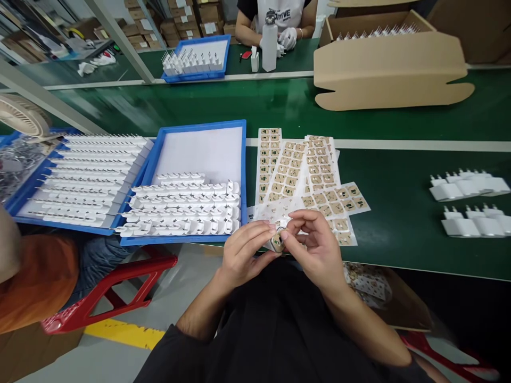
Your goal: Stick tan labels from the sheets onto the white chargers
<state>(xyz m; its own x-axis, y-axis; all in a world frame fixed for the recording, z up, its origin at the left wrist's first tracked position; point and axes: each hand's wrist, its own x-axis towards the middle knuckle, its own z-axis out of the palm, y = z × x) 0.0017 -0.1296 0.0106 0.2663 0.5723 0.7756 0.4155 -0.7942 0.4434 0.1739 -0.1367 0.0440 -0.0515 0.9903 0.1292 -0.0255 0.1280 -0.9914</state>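
My left hand (248, 249) is closed on a small plug adapter (278, 242), held just over the table's front edge. A tan label with a green mark shows on the adapter's face; the rest is mostly covered by fingers. At its upper right side, my right hand (313, 246) has thumb and fingers pinched together, touching the adapter. Whether a loose label sits in that pinch is too small to tell. Beyond my hands lie overlapping sheets of tan labels (288, 167). To the left, a blue tray (244, 159) lined with white holds rows of white plug adapters (186, 215).
Another blue tray (101, 230) of adapters with metal pins stands farther left. Two groups of adapters (473, 223) are at right. An open cardboard box (391, 69) and a gloved co-worker (285, 32) are across the table. A person on a red stool (120, 287) sits left.
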